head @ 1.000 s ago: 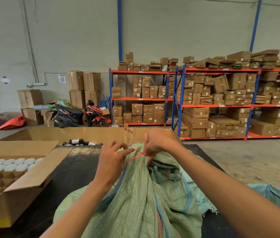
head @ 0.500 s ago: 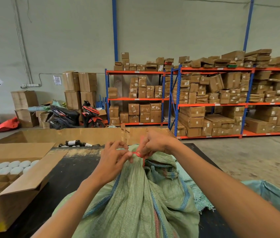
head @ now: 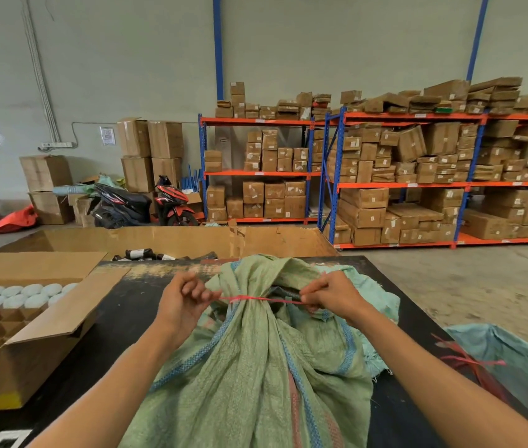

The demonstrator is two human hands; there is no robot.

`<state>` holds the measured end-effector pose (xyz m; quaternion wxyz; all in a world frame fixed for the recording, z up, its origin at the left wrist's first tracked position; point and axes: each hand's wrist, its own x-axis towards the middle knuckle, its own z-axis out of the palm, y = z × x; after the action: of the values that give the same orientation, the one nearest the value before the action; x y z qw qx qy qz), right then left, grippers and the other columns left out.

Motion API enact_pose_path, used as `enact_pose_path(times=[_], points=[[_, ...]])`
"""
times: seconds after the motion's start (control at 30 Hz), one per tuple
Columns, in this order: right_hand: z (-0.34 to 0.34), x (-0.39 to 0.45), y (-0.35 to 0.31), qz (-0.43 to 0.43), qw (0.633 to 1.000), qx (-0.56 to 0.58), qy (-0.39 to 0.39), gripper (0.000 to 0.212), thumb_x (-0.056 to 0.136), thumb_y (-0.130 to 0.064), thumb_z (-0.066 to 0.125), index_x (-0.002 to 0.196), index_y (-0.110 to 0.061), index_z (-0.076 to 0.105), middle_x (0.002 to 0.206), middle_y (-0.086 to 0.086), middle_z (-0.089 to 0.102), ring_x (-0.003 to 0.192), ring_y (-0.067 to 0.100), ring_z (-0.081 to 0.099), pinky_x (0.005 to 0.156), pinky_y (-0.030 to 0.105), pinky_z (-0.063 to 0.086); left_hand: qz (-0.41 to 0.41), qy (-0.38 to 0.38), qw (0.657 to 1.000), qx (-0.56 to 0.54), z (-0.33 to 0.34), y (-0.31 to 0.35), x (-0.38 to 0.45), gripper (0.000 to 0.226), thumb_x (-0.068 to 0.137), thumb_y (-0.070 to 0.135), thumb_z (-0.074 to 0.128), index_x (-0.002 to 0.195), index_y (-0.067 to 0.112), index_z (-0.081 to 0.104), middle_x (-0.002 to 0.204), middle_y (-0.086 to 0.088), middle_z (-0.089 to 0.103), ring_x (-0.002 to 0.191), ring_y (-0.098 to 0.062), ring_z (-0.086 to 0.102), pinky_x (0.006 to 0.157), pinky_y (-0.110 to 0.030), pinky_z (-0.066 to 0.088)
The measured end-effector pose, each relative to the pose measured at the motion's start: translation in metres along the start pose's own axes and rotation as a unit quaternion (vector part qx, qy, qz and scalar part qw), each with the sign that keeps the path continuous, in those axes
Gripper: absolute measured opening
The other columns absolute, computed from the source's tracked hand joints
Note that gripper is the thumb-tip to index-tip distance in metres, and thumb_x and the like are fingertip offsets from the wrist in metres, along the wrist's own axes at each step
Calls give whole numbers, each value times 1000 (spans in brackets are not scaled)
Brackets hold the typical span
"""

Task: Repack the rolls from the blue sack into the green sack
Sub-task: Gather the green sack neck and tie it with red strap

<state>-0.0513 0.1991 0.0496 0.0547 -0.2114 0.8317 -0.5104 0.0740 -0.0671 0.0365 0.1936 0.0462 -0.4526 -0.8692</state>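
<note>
Pulling red twine [head: 256, 299] taut round green sack [head: 256, 367] neck on counter [head: 120, 318]; left hand [head: 181, 302], right hand [head: 330, 295] each pinching an end. Soft, bulky, probably heavy; best gripped below the tie.

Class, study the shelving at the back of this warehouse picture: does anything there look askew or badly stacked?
Yes. On the right-hand rack's middle shelf one carton sits tilted among upright ones, and the flattened cardboard on top lies in uneven, slanting heaps.
</note>
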Motion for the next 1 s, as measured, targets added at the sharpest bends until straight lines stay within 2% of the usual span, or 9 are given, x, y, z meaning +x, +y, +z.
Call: enact_pose_path(times=[0.1,0.27,0.33,0.47,0.6,0.67,0.77,0.83,1.0], points=[[-11,0,19,-1,999,-24,43,9,76,1,79,80,-7,79,68,7,74,61,10,65,84,15,48,139,23,937,319,-8,-3,4,46,93,13,59,55,15,33,52,-1,24,49,-15,25,52,-26,32],[-5,-6,41,-47,987,-74,137,17,77,-3,80,77,-19,77,70,2,74,62,7,64,68,17,49,250,-159,632,716,-15,-2,14,7,87,32,71,87,29,65,76,11,52,65,0,48,62,-22,37],[-1,-8,51,-47,982,-91,156,22,77,-2,78,73,-24,75,69,4,74,62,10,65,66,20,49,222,-171,566,775,-11,-8,15,12,92,37,64,102,34,70,87,13,42,76,-5,45,69,-26,37],[6,-9,62,-5,981,-167,102,33,78,-7,76,67,-35,63,69,2,69,72,20,68,74,35,57,205,-154,558,789,-5,-18,11,15,95,36,59,98,29,72,92,9,39,83,-13,49,75,-29,42],[17,-12,50,34,919,-379,102,25,80,-31,76,99,-33,59,130,8,31,126,36,34,99,47,42,183,-169,648,720,-1,-22,2,8,96,32,57,92,29,63,103,6,40,73,-3,44,70,-12,38],[26,-13,37,-48,912,-378,153,35,82,-29,74,111,-29,54,143,11,18,135,36,20,107,50,33,184,-163,665,706,-1,-25,-2,10,97,30,56,93,25,64,108,3,40,71,-2,44,70,-7,39],[45,-14,13,-169,959,-218,70,24,91,-18,63,113,-20,56,123,0,47,115,14,47,102,32,44,177,-155,682,692,-1,-29,-3,11,97,32,55,91,26,63,117,3,36,71,-5,48,71,-5,39],[63,-15,5,-157,976,-140,-53,17,96,-23,58,111,-20,52,110,-5,53,101,12,55,93,30,50,170,-149,691,687,-3,-31,-2,11,97,33,55,89,29,61,120,4,33,69,-28,55,69,-8,40],[87,-4,7,-127,988,-61,-65,12,94,-17,62,100,-16,52,87,-2,54,69,9,49,63,23,43,193,-141,687,686,-4,-30,-5,10,91,36,63,84,31,67,124,5,35,100,-19,54,87,-18,44]])
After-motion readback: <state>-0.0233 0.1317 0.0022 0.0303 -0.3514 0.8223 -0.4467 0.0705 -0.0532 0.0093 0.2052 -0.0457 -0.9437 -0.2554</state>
